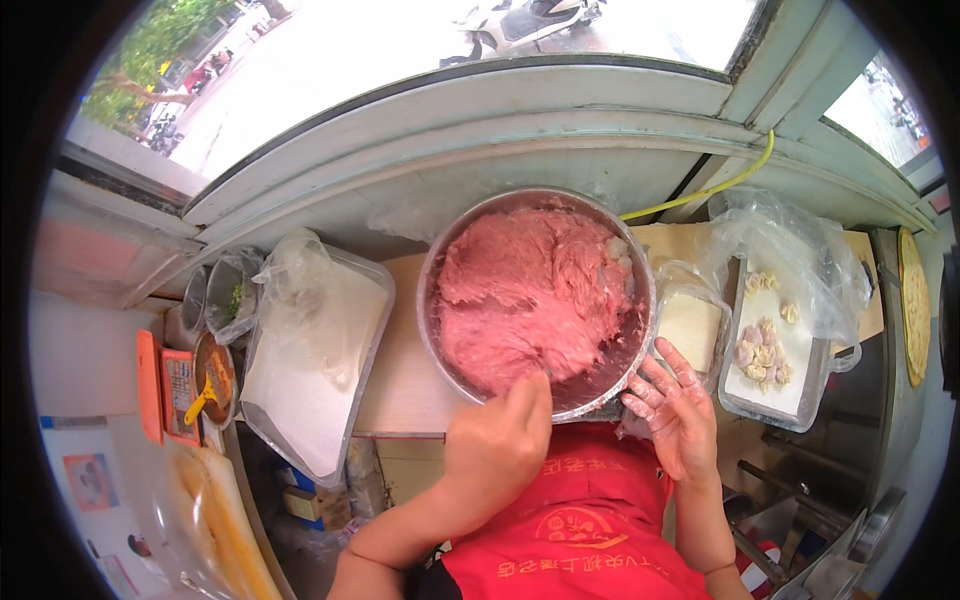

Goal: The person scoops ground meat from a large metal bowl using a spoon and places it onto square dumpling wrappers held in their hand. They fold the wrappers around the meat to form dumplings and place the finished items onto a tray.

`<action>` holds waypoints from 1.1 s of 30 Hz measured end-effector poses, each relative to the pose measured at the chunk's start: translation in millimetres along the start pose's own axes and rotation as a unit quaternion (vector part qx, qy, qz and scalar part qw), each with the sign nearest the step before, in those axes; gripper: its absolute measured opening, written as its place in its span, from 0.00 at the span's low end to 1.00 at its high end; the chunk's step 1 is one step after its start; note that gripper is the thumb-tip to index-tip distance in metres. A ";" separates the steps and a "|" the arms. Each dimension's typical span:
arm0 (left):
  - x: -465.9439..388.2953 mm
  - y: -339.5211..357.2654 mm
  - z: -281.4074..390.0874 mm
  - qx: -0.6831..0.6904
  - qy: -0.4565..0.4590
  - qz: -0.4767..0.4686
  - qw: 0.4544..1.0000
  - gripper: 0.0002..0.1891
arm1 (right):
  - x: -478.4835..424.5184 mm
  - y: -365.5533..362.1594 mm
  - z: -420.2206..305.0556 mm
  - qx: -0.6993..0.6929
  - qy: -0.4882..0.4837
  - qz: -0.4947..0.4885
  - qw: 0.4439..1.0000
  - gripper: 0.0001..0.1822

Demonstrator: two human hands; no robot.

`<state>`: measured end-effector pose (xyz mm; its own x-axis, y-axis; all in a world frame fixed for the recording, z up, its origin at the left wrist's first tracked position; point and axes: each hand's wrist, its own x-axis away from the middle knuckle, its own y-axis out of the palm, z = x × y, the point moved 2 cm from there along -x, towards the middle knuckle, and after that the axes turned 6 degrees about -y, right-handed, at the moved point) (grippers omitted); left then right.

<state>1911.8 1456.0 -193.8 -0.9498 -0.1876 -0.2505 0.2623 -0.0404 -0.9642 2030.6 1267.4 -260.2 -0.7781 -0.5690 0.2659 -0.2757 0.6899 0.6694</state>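
Observation:
A round metal basin (pixel 429 330) holds a large mass of pink minced meat (pixel 517 300), with a few pale lumps near its right side. My left hand (pixel 502 442) is at the basin's near edge, its fingers curled together and their tips against the meat; whether something is inside them is hidden. Beside the basin's lower right rim is my right hand (pixel 671 412), palm up and fingers spread, with pale residue on the fingers. It holds nothing. I wear a red apron (pixel 585 525) that bears writing.
Left stand a lined tray (pixel 315 367) under plastic film, bagged metal containers (pixel 232 296), and a pan (pixel 214 375) with a yellow-handled tool (pixel 201 401). Right are a small lined container (pixel 688 330) and a tray (pixel 765 409) holding pale dumplings (pixel 761 356). A yellow hose (pixel 705 193) runs behind.

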 end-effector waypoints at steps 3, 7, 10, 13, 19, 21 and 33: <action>1.7 -27.5 4.8 -0.044 0.094 -0.056 0.993 0.12 | 0.8 -1.4 -1.4 -0.004 0.004 -0.010 1.000 0.32; 1.2 -57.1 0.6 -0.051 0.114 0.015 0.992 0.12 | 3.3 -2.6 -3.0 -0.008 -0.002 -0.014 1.000 0.31; -8.5 -33.6 -8.2 -0.088 0.114 -0.048 0.988 0.11 | 3.2 -0.9 0.5 -0.009 0.009 -0.014 1.000 0.31; -14.7 -42.6 -17.0 -0.085 0.069 -0.023 0.994 0.07 | 1.9 0.2 -3.3 -0.012 0.012 -0.022 1.000 0.31; -26.8 -46.2 -72.6 -0.042 -0.224 0.047 0.973 0.06 | 6.1 -6.0 -5.4 -0.027 0.013 -0.025 0.999 0.32; -21.6 -23.1 -91.7 -0.031 -0.241 0.042 0.969 0.06 | 5.5 -5.3 -3.3 -0.034 0.019 -0.024 0.999 0.32; -23.5 10.4 -9.0 0.018 0.009 0.038 0.999 0.11 | 5.2 -0.4 -9.1 0.011 0.015 -0.032 0.999 0.32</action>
<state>1935.3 1468.8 -198.7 -0.9295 -0.1746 -0.3249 0.3398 -0.0625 -0.9384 2031.8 1260.1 -252.8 -0.7411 -0.6251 0.2449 -0.3361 0.6613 0.6706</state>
